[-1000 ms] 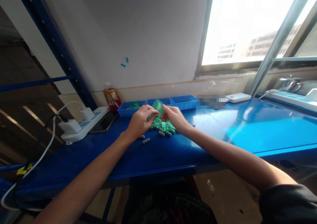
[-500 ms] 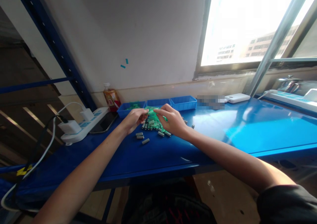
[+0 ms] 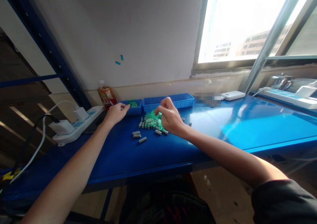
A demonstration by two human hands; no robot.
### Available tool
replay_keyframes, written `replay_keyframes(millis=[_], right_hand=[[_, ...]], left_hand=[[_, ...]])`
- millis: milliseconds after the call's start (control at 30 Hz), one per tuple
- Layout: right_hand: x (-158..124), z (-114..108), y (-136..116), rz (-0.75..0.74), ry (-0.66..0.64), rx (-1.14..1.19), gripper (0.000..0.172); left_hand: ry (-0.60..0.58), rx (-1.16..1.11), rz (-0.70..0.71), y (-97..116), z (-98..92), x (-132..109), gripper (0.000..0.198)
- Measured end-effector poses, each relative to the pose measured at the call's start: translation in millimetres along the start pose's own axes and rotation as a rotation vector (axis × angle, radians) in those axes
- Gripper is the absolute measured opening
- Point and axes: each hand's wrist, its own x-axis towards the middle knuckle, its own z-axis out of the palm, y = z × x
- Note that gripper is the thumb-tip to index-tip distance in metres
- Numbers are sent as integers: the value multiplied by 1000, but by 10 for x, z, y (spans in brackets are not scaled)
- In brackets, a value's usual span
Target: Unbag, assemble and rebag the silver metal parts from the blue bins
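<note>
On the blue table (image 3: 247,128) lies a heap of green plastic bags (image 3: 151,117) with several small grey metal cylinders (image 3: 142,139) scattered around it. My right hand (image 3: 168,117) hovers over the heap, fingers curled in a pinch on something I cannot make out. My left hand (image 3: 116,113) reaches to the left blue tray (image 3: 135,110), fingertips at its rim; green pieces (image 3: 132,104) lie inside. Whether the left fingers hold anything is hidden.
Two more blue trays (image 3: 170,100) stand in a row at the back. A bottle (image 3: 105,96), a white power strip with chargers (image 3: 74,124) and cables sit at left. A white box (image 3: 232,95) lies by the window; a steel pot (image 3: 281,80) stands far right.
My left hand has left the green bags and moved left to the left tray. My right hand stays over the heap, now raised slightly. The camera shifted a little.
</note>
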Motion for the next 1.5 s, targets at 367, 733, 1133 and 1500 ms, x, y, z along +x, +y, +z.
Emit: replay_keyframes(millis=[367, 733, 1133, 1500], right_hand=[[48, -125, 36, 16, 54, 67, 32], [105, -73, 67, 317, -140, 180, 18], [71, 72, 194, 547, -166, 185, 27], [18, 32, 134, 244, -315, -63, 40]], left_hand=[[-298, 175, 463, 446, 454, -412, 47], [-24, -3, 346, 643, 250, -465, 24], [-277, -143, 585, 927, 320, -708, 32], [-350, -661, -125, 830, 326, -601, 31]])
